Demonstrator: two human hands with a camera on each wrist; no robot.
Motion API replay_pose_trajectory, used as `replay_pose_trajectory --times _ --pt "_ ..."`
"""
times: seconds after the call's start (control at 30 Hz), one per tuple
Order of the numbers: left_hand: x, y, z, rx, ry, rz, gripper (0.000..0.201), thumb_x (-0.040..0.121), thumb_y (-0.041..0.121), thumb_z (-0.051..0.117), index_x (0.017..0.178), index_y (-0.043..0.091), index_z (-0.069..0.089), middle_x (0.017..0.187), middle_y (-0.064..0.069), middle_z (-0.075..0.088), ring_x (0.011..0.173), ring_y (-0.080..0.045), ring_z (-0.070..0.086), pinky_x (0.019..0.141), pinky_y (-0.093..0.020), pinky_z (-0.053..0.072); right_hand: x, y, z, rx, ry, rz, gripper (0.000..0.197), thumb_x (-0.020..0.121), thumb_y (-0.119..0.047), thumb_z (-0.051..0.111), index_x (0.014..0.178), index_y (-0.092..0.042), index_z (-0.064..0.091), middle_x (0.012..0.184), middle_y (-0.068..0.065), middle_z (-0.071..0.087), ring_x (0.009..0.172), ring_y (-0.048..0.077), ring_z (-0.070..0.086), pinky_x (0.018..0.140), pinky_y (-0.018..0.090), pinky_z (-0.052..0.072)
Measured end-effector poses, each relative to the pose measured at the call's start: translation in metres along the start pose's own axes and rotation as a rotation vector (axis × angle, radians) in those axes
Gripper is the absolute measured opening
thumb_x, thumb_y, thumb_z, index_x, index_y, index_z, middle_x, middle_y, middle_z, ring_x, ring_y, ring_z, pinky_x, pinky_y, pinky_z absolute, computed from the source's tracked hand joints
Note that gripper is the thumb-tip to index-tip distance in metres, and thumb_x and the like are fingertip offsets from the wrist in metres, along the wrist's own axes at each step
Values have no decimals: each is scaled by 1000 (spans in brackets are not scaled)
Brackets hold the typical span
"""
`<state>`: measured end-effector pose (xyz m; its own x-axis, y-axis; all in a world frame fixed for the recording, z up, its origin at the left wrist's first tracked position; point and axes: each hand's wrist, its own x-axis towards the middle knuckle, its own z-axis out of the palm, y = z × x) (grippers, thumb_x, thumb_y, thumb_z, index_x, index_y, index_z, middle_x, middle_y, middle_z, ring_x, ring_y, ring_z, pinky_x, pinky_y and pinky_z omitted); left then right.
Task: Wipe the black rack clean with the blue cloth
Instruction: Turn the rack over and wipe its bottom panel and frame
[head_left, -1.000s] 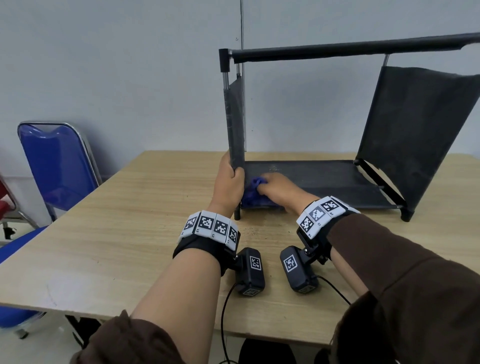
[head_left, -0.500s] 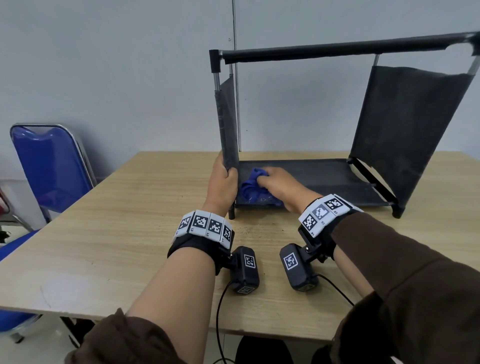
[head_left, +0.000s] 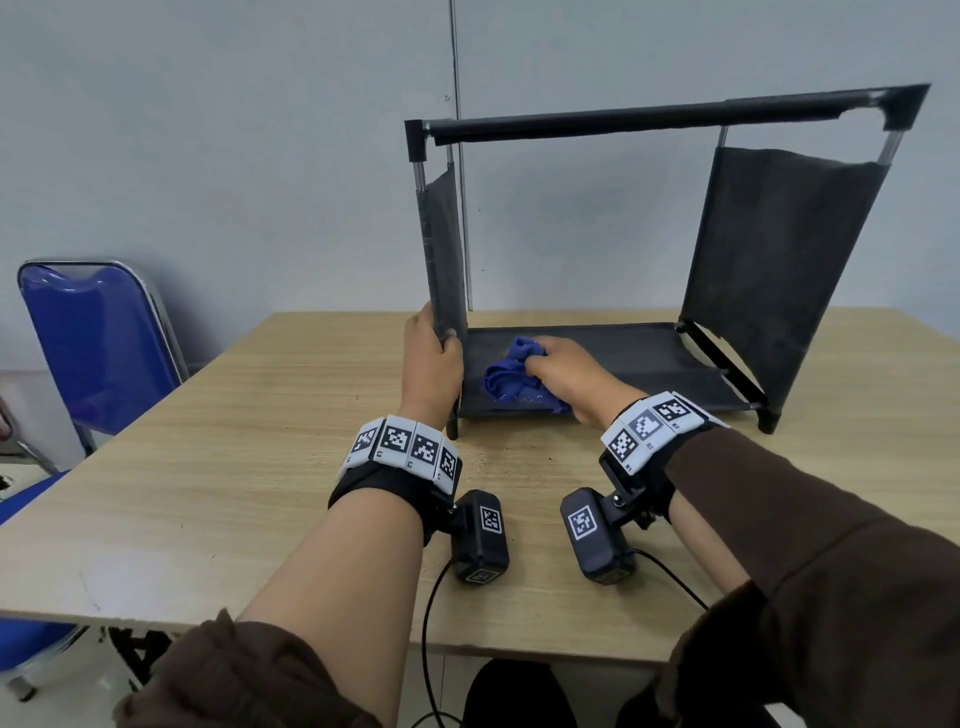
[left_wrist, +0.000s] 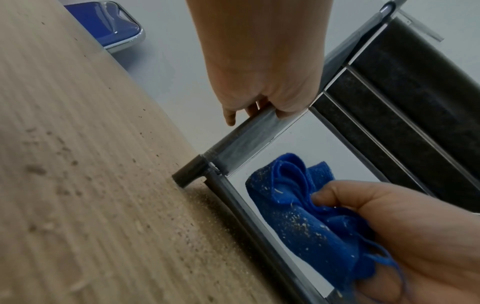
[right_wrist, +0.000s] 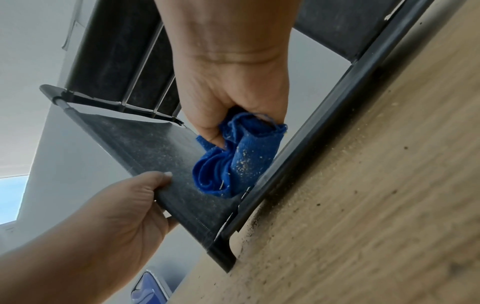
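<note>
The black rack (head_left: 649, 117) stands on the wooden table (head_left: 208, 467), with fabric side panels and a low fabric shelf (head_left: 623, 353). My left hand (head_left: 434, 358) grips the rack's front left post just above the table; in the left wrist view the left hand (left_wrist: 262, 102) has its fingers curled round the post. My right hand (head_left: 563, 371) holds the crumpled blue cloth (head_left: 506, 376) on the left end of the shelf. The blue cloth (right_wrist: 233, 160) is speckled with pale crumbs and bunched in the right hand (right_wrist: 233, 107). The blue cloth (left_wrist: 298, 205) also shows beside the post.
Sawdust-like crumbs lie on the table in front of the rack's left foot (left_wrist: 187, 174). A blue chair (head_left: 98, 353) stands left of the table. A grey wall is close behind the rack. The rack's right side panel (head_left: 779, 270) hangs slanted.
My right hand has slid the blue cloth a little to the right and farther back along the shelf. The left hand keeps its grip on the post.
</note>
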<state>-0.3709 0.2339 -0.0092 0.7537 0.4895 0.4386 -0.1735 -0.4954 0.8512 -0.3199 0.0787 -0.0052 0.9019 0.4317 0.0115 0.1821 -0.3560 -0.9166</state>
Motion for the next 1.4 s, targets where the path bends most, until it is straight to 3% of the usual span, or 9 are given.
replay_pose_trajectory --times 0.13,0.23,0.3,0.57,0.83,1.03,1.13,1.3,1.4 --pt "-4 12 -2 -13 201 111 49 88 15 57 135 15 41 130 -2 42 115 -12 48 101 -28 46 -2 1 -6 61 49 -5 26 90 -5 45 106 -9 65 90 15 69 71 24 62 62 31 48" --pt "-10 27 -2 144 477 246 43 81 18 63 120 12 46 121 -4 41 107 -17 47 94 -32 47 -3 1 -9 100 106 14 26 90 -7 47 109 -13 64 91 12 69 72 25 63 61 31 48" --pt "-12 35 1 212 549 303 34 79 17 62 110 12 50 114 -5 44 100 -19 46 88 -32 47 -1 1 -11 121 137 22 26 90 -10 48 111 -14 63 96 12 70 80 29 67 66 33 51" --pt "-11 45 37 169 254 531 16 85 3 55 93 13 65 97 5 55 86 -8 55 78 -18 48 8 6 -26 161 256 22 22 86 -11 48 103 -13 62 102 17 68 94 35 66 78 44 55" --pt "8 32 58 120 180 391 21 89 4 48 97 15 63 100 10 55 90 -6 55 79 -14 43 30 18 -48 92 382 36 23 87 -8 43 104 -16 56 99 10 60 81 25 57 61 29 45" --pt "26 1 79 3 -37 93 26 88 4 47 105 19 60 114 2 57 96 -7 56 81 -12 42 60 34 -67 -96 458 143 33 90 -6 42 121 -9 55 119 18 58 95 31 58 72 32 45" --pt "31 -21 89 -18 -77 -46 26 88 5 48 107 19 60 115 -2 58 100 -11 57 87 -19 44 72 38 -75 -217 480 228 39 92 -2 42 130 -8 50 128 18 52 107 33 57 74 30 42" --pt "36 -42 90 -65 -89 -193 26 89 5 48 110 16 60 119 -3 58 103 -12 56 92 -25 45 82 34 -69 -528 347 379 38 91 -11 54 129 -4 52 130 18 55 118 34 55 85 36 49" --pt "35 -48 89 -85 -92 -237 26 91 6 48 111 16 60 120 -1 58 105 -12 55 88 -22 42 88 32 -54 -537 268 330 32 92 -20 55 120 -3 60 110 15 66 100 29 65 76 31 52"
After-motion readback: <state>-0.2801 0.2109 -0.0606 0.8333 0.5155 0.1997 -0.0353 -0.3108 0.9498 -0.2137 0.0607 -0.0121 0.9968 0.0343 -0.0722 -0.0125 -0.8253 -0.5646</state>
